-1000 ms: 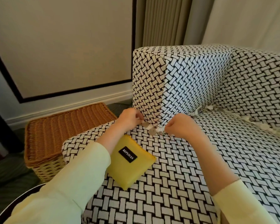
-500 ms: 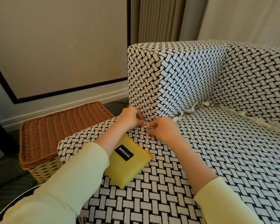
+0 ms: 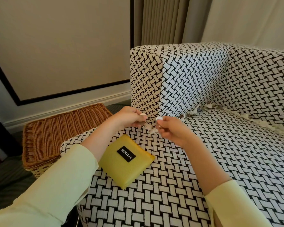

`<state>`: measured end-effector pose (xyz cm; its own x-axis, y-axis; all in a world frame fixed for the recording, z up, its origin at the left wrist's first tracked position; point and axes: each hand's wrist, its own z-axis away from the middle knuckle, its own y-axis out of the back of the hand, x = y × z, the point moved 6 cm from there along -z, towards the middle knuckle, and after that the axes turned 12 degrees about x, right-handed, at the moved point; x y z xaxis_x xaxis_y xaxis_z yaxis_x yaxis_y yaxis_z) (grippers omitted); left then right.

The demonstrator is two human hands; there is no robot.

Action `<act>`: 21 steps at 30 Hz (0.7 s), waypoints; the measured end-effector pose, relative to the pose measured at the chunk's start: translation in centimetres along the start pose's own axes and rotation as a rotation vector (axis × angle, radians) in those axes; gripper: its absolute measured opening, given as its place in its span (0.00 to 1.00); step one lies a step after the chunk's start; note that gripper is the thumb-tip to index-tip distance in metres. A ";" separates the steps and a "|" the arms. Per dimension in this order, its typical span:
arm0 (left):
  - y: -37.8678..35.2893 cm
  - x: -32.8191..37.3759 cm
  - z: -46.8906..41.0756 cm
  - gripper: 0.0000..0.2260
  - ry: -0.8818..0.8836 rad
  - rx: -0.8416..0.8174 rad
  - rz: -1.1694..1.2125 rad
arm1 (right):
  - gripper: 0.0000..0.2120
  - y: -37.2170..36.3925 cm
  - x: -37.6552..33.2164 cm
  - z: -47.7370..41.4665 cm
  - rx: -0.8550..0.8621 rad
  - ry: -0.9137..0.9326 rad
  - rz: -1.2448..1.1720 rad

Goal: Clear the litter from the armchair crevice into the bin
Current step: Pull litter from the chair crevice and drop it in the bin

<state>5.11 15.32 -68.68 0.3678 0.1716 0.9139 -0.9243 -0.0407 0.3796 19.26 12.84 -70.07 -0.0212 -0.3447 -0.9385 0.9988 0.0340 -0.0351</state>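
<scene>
Both hands, left point(image 3: 129, 117) and right point(image 3: 170, 130), grip litter scraps point(image 3: 152, 128); the wicker bin point(image 3: 62, 133) seems lidded.

Both hands now lifted off seat front: left hand point(image 3: 129, 117) & right hand point(image 3: 170, 128) each pinch a small white bit, w/ pale scraps point(image 3: 152, 129) dangling between them.

A yellow pouch point(image 3: 126, 161) labelled REPLICAS lies before ribbed curtains point(image 3: 161, 20).
</scene>
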 end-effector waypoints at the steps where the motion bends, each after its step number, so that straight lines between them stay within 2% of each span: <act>1: -0.1 0.5 0.3 0.02 -0.013 -0.022 0.024 | 0.06 -0.2 0.0 0.1 -0.041 -0.064 -0.195; 4: -1.1 1.8 1.5 0.02 -0.087 -0.104 0.015 | 0.09 -1.5 0.5 0.4 -0.130 -0.203 -0.492; 8: -2.1 2.5 1.9 0.03 -0.120 -0.095 -0.017 | 0.17 -2.0 2.0 0.5 -0.048 -0.331 -0.564; 12: -3.2 3.5 2.1 0.03 -0.216 -0.097 -0.123 | 0.13 -2.6 2.3 1.0 -0.060 -0.411 -0.683; 14: -3.6 3.9 2.3 0.04 -0.299 -0.095 -0.226 | 0.10 -2.2 2.2 1.0 0.003 -0.380 -0.649; 17: -3.1 4.0 2.3 0.01 -0.291 -0.097 -0.194 | 0.10 -0.5 1.5 0.3 0.145 -0.221 -0.346; 19: -2.2 3.7 2.2 0.01 -0.248 -0.105 -0.248 | 0.12 0.9 0.5 0.2 0.254 -0.031 0.124; 21: -1.7 2.8 2.2 0.01 -0.209 -0.153 -0.442 | 0.14 2.5 -1.0 0.0 0.404 0.223 0.533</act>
<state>7.97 13.65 -66.49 0.7251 -0.0616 0.6859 -0.6743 0.1383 0.7254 21.75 13.24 -69.23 0.5104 -0.1762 -0.8417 0.8127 -0.2210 0.5391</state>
